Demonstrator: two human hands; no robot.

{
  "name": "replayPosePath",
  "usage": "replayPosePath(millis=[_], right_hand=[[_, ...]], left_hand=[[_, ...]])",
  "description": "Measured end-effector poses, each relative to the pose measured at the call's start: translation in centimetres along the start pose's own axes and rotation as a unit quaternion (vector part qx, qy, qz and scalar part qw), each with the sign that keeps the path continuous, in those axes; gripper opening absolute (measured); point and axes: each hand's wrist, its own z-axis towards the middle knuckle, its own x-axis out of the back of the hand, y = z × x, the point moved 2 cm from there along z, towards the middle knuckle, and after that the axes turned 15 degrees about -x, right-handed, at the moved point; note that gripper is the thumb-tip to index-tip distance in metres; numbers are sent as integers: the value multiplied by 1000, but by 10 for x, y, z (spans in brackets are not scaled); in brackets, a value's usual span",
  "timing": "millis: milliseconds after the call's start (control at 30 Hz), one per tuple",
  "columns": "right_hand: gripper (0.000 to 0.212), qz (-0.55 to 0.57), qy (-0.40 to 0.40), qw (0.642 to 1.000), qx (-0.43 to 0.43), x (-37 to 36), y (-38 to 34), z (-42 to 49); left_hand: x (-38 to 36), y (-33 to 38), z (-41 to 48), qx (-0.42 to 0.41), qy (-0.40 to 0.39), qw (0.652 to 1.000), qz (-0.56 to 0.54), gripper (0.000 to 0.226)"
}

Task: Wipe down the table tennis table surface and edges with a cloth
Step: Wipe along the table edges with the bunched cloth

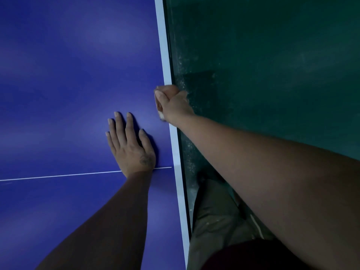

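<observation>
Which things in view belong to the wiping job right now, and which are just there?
In the job:
blue table top
white edge
cloth, gripped by the right hand at that edge
left hand, flat on the top

Just there:
green floor
trouser leg

SITE: table tennis room or sports hall | EVIDENCE 1: blue table tennis table, white border line, thin white centre line | EVIDENCE 2: dark green floor, pale dust specks beside table edge | LIGHT: dim
</observation>
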Motion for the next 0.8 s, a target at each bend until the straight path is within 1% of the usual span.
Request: replayPosePath(millis=[100, 133, 200, 233, 267, 300, 333, 367, 400, 500, 567, 700, 800], right_hand=[[66, 2, 5, 1000, 0, -1, -17, 2], [63, 14, 3, 1000, 2, -2, -15, 2], [45, 48, -1, 998, 29, -2, -1, -4], [43, 46, 1, 998, 44, -3, 10, -8], [54, 23, 7, 998, 55, -4, 23, -15], [74, -15, 17, 998, 61, -5, 36, -22], [89, -50, 29, 996, 64, -7, 48, -29], [96, -69, 44, 994, 69, -8, 57, -34], [98, -74, 53, 993, 72, -9, 63, -36], [97, -81, 46, 994, 51, -7, 59, -29], [94, -83, 24, 996, 36, -4, 41, -19], [80, -77, 13, 997, 29, 3, -5, 2], [77, -71, 0, 997, 20, 8, -34, 14]], left_hand=[[0, 0, 1, 3, 1, 1000, -3, 55], [0, 1, 1, 5, -1, 1000, -4, 55], [0, 1, 1, 8, -7, 1000, -8, 55], [-1, 1, 0, 9, -9, 1000, -9, 56], [-1, 0, 1, 9, -9, 1000, -10, 56], [-1, 0, 1, 9, -9, 1000, -10, 56], [-2, -1, 1, 8, -7, 1000, -10, 57], [-2, -2, 1, 7, -6, 1000, -10, 57], [-1, -2, 0, 6, -4, 1000, -10, 57], [-1, -1, -1, 7, -13, 1000, -13, 58], [-1, -1, -1, 9, -20, 1000, -15, 58], [-1, -1, 2, 13, -29, 999, -6, 57], [0, -1, -1, 15, -37, 999, 1, 57]])
